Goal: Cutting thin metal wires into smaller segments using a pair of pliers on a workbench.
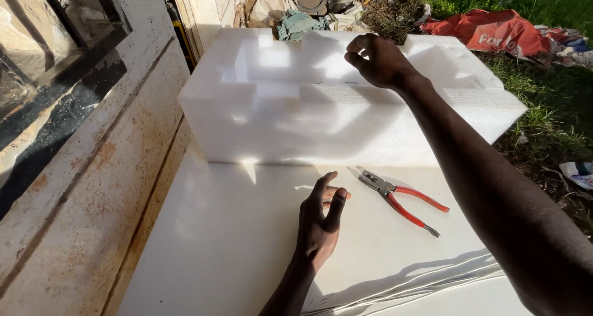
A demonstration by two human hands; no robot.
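A large white foam packing block with moulded recesses stands on a white flat surface. My right hand reaches over the top of the block, fingers curled and pinched together, with nothing visible in them. My left hand hovers over the white surface in front of the block, fingers apart and holding nothing. Red-handled pliers lie on the surface just right of my left hand, jaws pointing toward the block.
A rusty, peeling white door or panel runs along the left. Grass, red fabric and scattered litter lie to the right and behind. Cloth bundles sit beyond the block.
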